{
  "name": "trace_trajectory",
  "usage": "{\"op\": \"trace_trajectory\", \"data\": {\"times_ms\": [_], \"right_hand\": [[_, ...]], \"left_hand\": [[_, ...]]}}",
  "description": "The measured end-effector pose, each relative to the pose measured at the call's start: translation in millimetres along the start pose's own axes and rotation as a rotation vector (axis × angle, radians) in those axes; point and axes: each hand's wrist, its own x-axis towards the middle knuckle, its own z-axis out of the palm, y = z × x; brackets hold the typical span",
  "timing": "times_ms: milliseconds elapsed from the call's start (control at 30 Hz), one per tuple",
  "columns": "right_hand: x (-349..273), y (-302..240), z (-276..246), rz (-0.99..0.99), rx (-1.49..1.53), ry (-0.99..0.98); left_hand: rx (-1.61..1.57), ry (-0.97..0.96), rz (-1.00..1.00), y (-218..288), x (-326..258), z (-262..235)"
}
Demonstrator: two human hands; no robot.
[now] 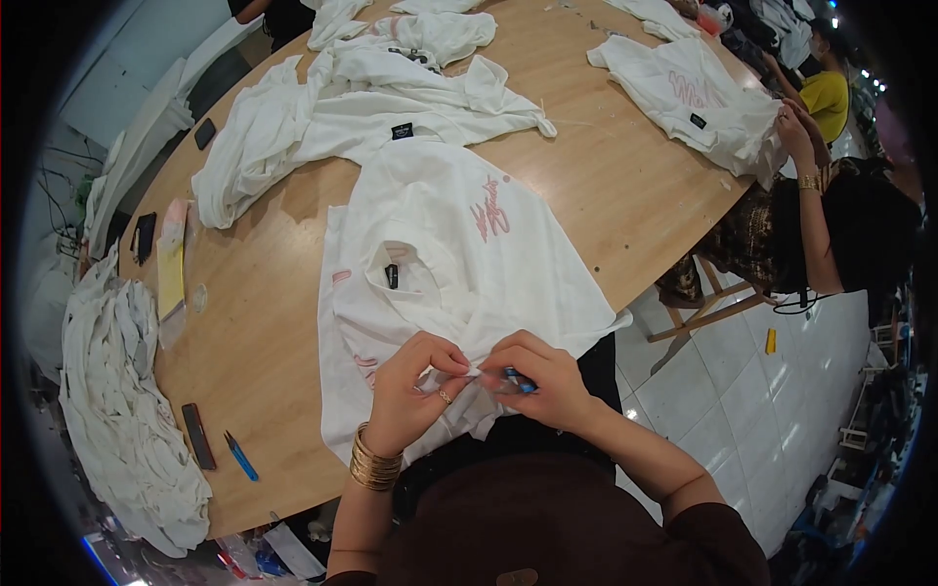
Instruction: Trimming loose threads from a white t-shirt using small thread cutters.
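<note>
A white shirt (pixel 532 259) with pink lettering lies spread in front of me, its collar opening showing a dark label. My left hand (pixel 415 386) pinches a bit of the shirt's near edge between thumb and fingertips. Close beside it, my right hand (pixel 547 381) is closed around a small blue-handled tool (pixel 523 382), most of which the fingers hide. The right fingertips meet the cloth at the same spot. Fabric between the two hands is gathered up, and its near part drapes over the table edge toward my lap.
More white shirts (pixel 337 107) lie beyond. A heap of white garments (pixel 122 410) sits along the left edge, near blue thread snips (pixel 240 457), a dark phone-like bar (pixel 197 437) and a yellow packet (pixel 171 273). At right, another person's hands (pixel 796 132) handle a white shirt (pixel 684 93).
</note>
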Motion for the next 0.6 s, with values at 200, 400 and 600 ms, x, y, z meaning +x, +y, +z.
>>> {"op": "trace_trajectory", "data": {"times_ms": [200,400,600], "right_hand": [[-6,1,-12,-0.002,-0.065,0.051],[-9,2,-16,-0.234,-0.187,0.060],[-12,3,-19,-0.291,-0.244,0.089]], "left_hand": [[0.136,-0.024,-0.018,1,1,-7],[0.159,0.115,0.125,-5,-1,-7],[0.153,0.146,0.149,-3,-1,-9]]}}
